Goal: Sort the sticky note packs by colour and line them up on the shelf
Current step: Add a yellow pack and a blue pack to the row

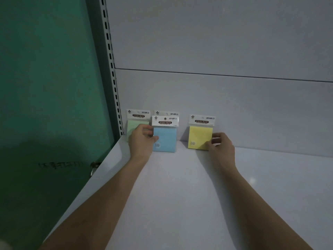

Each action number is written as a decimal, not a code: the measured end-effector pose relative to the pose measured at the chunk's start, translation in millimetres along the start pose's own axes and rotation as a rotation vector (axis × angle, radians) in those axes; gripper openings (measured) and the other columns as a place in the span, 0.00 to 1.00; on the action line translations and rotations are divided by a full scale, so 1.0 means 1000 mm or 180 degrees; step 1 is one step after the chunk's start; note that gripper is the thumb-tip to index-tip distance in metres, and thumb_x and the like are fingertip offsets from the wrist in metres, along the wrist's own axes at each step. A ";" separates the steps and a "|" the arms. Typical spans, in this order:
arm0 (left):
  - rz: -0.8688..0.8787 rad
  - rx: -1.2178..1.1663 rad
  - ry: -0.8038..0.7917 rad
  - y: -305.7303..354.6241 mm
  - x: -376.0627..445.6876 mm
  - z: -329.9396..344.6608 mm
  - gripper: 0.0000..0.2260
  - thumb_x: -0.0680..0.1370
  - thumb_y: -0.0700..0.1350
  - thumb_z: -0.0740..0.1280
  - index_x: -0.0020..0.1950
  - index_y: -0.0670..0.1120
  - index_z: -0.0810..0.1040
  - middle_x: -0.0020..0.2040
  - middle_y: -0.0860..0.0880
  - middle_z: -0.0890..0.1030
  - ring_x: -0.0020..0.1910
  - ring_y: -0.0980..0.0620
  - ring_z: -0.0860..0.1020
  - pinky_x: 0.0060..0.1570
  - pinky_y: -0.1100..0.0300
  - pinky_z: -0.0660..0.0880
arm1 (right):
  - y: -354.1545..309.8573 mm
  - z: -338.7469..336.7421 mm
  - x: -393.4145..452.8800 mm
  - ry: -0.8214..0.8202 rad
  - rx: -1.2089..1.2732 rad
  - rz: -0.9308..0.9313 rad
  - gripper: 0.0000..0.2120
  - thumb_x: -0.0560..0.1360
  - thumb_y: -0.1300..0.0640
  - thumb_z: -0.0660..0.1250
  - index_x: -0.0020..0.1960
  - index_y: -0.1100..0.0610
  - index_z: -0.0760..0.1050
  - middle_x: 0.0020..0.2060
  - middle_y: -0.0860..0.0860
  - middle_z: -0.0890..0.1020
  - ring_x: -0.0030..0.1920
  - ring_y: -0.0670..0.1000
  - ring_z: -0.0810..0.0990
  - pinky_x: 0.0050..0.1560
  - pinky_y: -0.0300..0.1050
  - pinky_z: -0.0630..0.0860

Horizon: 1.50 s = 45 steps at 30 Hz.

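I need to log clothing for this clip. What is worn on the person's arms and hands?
Nothing that can be seen. The left hand and right hand are bare: no gloves, rings or watch. Both forearms are uncovered up to the picture's edge; no sleeve shows.

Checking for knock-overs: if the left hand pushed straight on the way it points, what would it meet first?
Probably the green pack just past the left hand, then the shelf's back panel; depth is uncertain.
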<state>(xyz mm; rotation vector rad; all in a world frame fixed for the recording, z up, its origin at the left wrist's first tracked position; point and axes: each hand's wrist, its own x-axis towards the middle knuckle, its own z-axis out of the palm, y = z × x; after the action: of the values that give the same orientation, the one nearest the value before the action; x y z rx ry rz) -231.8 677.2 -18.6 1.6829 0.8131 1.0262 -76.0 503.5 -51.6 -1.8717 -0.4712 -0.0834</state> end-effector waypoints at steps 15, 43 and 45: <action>0.0358 0.0131 0.0206 -0.012 0.000 0.015 0.14 0.70 0.32 0.73 0.46 0.48 0.75 0.45 0.52 0.80 0.39 0.59 0.79 0.31 0.73 0.74 | 0.000 0.001 0.000 0.0008 -0.0075 -0.0021 0.09 0.72 0.57 0.64 0.51 0.49 0.75 0.42 0.43 0.81 0.44 0.49 0.80 0.41 0.44 0.72; 0.1641 0.2164 -0.1819 0.074 -0.092 0.046 0.17 0.78 0.54 0.60 0.65 0.51 0.73 0.62 0.49 0.77 0.62 0.45 0.72 0.53 0.53 0.71 | -0.036 -0.153 -0.091 -0.0905 -0.2023 0.0128 0.21 0.79 0.42 0.57 0.67 0.50 0.71 0.62 0.50 0.77 0.58 0.51 0.76 0.55 0.43 0.70; 0.1537 0.2314 -0.2115 0.095 -0.119 0.054 0.20 0.78 0.58 0.58 0.68 0.53 0.70 0.66 0.48 0.75 0.64 0.45 0.72 0.57 0.52 0.70 | -0.042 -0.188 -0.101 -0.0947 -0.2407 0.0022 0.24 0.79 0.39 0.56 0.70 0.49 0.69 0.67 0.51 0.74 0.65 0.52 0.72 0.63 0.47 0.68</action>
<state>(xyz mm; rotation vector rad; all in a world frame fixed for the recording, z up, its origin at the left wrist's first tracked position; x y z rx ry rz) -228.4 523.7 30.9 2.7265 0.3363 0.3865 -151.6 313.6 23.6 -2.6468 -0.7011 0.0301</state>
